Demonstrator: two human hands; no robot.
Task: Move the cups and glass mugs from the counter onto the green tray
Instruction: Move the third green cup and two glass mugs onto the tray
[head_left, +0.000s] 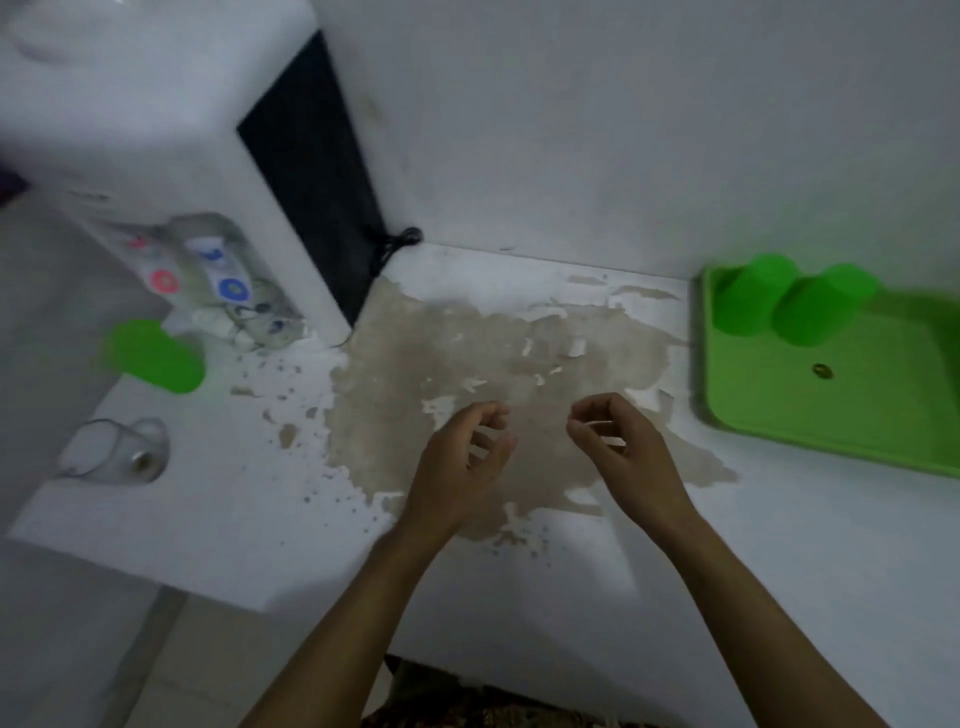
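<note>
While two green cups already stand on the tray, the job on this worn white desk looks roughly half done, with two items still waiting far to the left of the person's fingers. Farthest out from the left-hand fingers, near the desk's left edge, sits a clear glass mug, blurred but apparently upright. Just beyond it, close to the front of a white water dispenser, a third green cup rests on the desk, well apart from both hands. At centre, over a patch of peeled surface, the left hand and the right hand hover side by side, near each other but not touching. The fingers of both are loosely curled and grasp nothing; neither hand carries a cup or mug. Well to the right of the right-hand fingers lies the green tray, partly cut off by the frame edge. At its far left corner stand the two green cups, side by side and seemingly upside down, though blur makes that uncertain. Most of the tray floor remains bare, so room appears ample for what is left. Judging by the layout, the remaining cup and the glass mug must each cross the full width of the desk, past both hands, to reach the tray
</note>
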